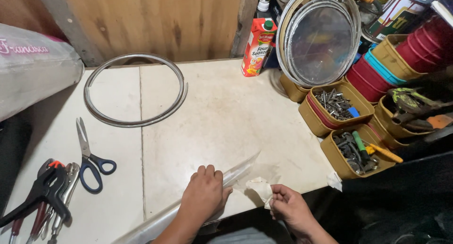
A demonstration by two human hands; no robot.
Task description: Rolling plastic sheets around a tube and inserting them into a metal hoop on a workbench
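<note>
My left hand [204, 193] presses flat on a clear plastic sheet [238, 171] that lies over the front edge of the white tabletop [222, 112]. To its right, my right hand [289, 207] pinches a crumpled pale piece of cloth or paper [261, 189] against the sheet's edge. Part of the sheet runs down past the table's front, under my left forearm.
A metal ring [134, 89] lies at the back left. Blue-handled scissors [89, 154] and pliers [45, 192] lie at the front left. A juice carton [257, 47] stands at the back. Round framed discs [321, 36] lean over yellow tubs of hardware [337, 105] on the right.
</note>
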